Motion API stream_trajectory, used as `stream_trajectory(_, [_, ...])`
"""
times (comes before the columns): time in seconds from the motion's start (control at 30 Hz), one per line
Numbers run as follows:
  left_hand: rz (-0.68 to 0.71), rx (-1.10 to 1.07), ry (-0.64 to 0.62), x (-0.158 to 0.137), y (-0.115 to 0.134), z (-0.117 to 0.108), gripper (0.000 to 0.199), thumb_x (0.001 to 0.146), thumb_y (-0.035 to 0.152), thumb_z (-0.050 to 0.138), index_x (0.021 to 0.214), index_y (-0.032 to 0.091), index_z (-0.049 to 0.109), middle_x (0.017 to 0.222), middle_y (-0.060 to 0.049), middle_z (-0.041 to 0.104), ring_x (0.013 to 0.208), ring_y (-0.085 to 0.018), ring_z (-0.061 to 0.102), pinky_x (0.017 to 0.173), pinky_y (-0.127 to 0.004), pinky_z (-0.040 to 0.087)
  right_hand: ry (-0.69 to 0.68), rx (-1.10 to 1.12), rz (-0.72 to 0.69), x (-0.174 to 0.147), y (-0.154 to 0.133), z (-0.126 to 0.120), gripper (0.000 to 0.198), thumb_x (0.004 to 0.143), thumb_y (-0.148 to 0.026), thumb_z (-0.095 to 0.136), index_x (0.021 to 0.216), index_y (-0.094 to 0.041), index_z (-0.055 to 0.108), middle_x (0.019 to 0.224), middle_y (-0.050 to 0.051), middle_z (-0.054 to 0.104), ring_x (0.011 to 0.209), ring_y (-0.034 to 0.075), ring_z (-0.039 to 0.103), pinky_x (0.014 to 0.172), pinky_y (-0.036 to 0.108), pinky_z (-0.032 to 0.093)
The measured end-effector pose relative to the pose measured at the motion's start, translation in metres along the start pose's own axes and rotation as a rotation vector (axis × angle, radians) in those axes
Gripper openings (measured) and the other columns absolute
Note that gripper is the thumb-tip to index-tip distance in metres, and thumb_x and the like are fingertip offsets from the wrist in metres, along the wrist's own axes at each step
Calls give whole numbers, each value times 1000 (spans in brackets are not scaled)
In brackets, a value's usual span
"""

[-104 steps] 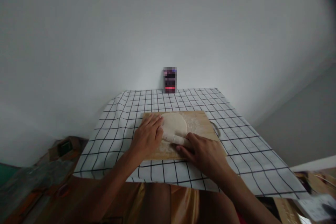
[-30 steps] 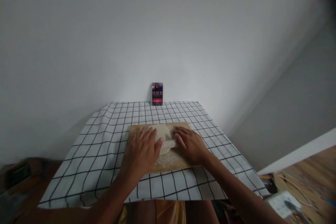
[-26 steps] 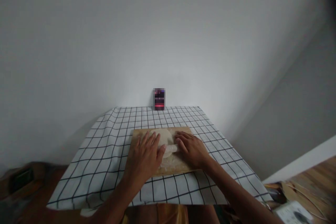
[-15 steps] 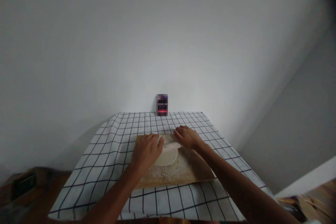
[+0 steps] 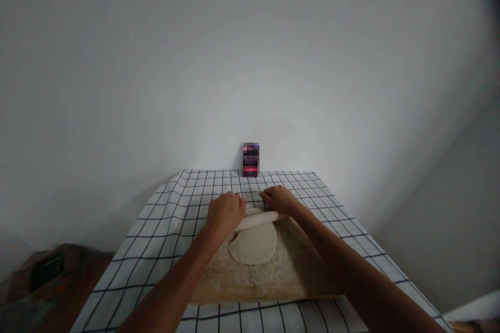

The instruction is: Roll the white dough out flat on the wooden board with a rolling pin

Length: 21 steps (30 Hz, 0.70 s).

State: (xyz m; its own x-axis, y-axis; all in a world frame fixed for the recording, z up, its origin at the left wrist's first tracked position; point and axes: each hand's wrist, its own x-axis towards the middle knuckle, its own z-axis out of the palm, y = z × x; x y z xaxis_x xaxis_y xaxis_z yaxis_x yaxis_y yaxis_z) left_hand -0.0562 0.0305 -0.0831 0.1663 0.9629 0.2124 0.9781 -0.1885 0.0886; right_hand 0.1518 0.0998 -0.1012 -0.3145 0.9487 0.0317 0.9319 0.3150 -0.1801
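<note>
A pale rolling pin (image 5: 258,220) lies crosswise, slightly tilted, over the far part of a round, flattened sheet of dough (image 5: 254,247). My left hand (image 5: 226,210) is closed over the pin's left end, and my right hand (image 5: 279,199) curls over its right end. Both hands hide the tips of the pin. Beneath the dough is a floured wooden board (image 5: 234,289). Most of the dough shows on the near side of the pin, with a thin strip beyond it. A small fold or notch marks the dough's left edge.
A white cloth with black grid lines (image 5: 156,244) covers the table. At its far edge a dark, pixelated upright package (image 5: 250,159) stands against the white wall (image 5: 250,62). A brown box-like object (image 5: 47,270) sits low at the left.
The rolling pin and both hands have moved away from me across the dough, leaving more of it visible on the near side. The view has also shifted a little.
</note>
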Motion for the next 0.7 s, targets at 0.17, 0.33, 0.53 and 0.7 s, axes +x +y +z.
stream_trajectory(0.17, [99, 26, -2, -9, 2, 1, 44, 111, 35, 37, 116, 16, 77, 119, -16, 77, 118, -33, 70, 96, -43, 54, 9, 7, -6, -25, -1, 1, 54, 113, -44, 31, 106, -22, 79, 110, 10, 81, 103, 23, 74, 84, 29, 47])
stream_trajectory(0.33, [107, -30, -31, -18, 3, 4, 39, 110, 43, 43, 122, 23, 75, 128, -12, 77, 125, -31, 69, 103, -45, 52, 37, 0, 10, -57, -3, 3, 54, 113, -42, 26, 111, -23, 77, 118, 11, 77, 108, 23, 73, 90, 31, 51])
stream_trajectory(0.53, [155, -46, 105, -47, 7, 18, 47, 110, 49, 43, 131, 21, 72, 139, -15, 74, 134, -36, 63, 114, -55, 44, 190, 6, -122, -105, -11, 16, 46, 112, -32, 31, 133, -25, 71, 140, 11, 73, 135, 26, 63, 113, 41, 47])
stream_trajectory(0.7, [167, -31, 146, -50, 6, 24, 50, 110, 51, 40, 137, 21, 70, 140, -15, 73, 138, -38, 60, 115, -57, 43, 181, -9, -113, -109, -14, 14, 46, 113, -33, 30, 131, -24, 72, 139, 12, 73, 131, 27, 65, 112, 42, 46])
